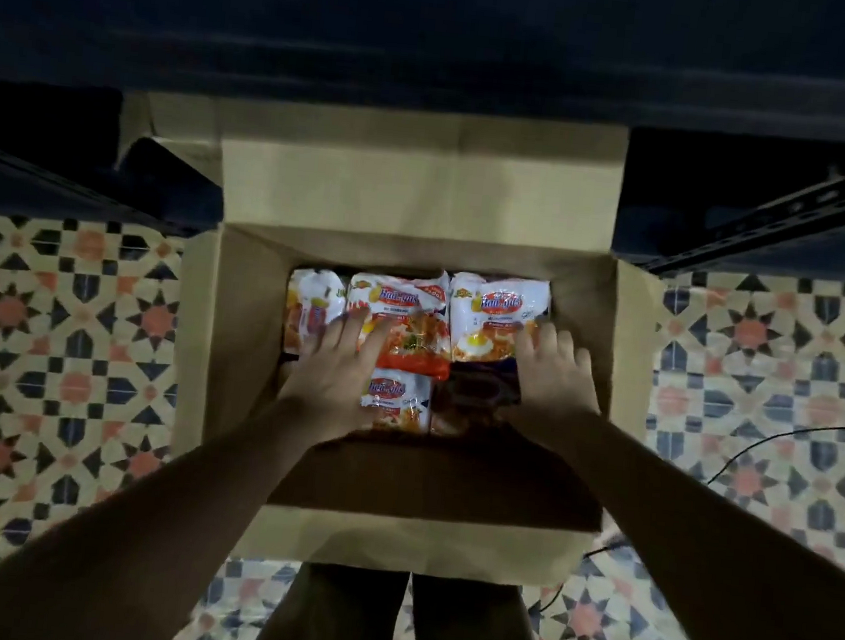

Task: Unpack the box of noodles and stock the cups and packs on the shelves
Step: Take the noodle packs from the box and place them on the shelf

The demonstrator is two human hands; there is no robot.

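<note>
Here, an open brown cardboard box point(231, 353) with flaps folded out sits on the patterned tile floor point(47, 335). Glossy white-and-orange plastic noodle packs point(410, 318) line its far wall. The left hand point(338, 368) lies flat, fingers spread, on the middle packs; the right hand point(554, 379), fingers loosely spread, touches the right pack's near edge.

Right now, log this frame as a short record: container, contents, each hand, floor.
container: cardboard box, flaps open, on the floor
contents: noodle packs lying flat; no cups visible
left hand: inside box, fingers spread flat on packs, nothing gripped
right hand: inside box, resting on the rightmost pack
floor: patterned tiles, black cable at right
</note>
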